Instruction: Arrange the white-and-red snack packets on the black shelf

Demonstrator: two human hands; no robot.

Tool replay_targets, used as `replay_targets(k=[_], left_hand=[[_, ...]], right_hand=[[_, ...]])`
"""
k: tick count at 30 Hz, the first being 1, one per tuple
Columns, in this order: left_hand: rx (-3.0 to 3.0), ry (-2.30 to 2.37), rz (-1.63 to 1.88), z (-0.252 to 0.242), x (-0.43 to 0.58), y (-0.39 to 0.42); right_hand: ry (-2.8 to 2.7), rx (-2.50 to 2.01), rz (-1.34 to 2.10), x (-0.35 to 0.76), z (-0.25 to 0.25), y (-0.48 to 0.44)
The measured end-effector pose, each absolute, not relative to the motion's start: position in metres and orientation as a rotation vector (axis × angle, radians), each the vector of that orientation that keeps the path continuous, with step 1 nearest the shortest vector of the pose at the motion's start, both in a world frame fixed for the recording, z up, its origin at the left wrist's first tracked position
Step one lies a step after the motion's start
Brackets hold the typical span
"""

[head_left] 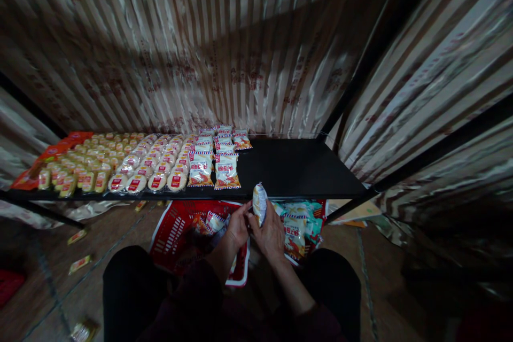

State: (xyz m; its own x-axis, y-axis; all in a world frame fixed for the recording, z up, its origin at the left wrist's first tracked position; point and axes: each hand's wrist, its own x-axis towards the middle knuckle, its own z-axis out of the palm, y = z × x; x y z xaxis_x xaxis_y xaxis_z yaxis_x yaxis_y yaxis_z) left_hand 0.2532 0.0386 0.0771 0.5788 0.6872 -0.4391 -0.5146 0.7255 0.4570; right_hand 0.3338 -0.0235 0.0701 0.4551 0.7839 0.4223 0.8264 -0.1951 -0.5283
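Note:
A small snack bag with a white and orange wrapper is held upright just in front of the black shelf's near edge. My right hand is closed around its right side. My left hand has its fingers curled at the bag's left edge; whether they grip it is hard to see. Below my hands stands a red basket with similar bags inside. Matching snack bags lie in columns on the shelf, beyond and left of my hands.
Rows of round wrapped cakes and small yellow packets cover the shelf's left part, beside an orange bag. A second basket holds white and green bags at right. Loose packets lie on the floor. Black posts frame the shelf.

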Motion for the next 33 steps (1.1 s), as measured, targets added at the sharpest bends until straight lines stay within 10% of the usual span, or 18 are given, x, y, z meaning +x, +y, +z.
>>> replay_targets(k=[33], left_hand=[[0.377,0.769,0.688,0.067,0.254,0.034]], right_hand=[[-0.829,-1.88,0.411,0.36,0.071,-0.019]])
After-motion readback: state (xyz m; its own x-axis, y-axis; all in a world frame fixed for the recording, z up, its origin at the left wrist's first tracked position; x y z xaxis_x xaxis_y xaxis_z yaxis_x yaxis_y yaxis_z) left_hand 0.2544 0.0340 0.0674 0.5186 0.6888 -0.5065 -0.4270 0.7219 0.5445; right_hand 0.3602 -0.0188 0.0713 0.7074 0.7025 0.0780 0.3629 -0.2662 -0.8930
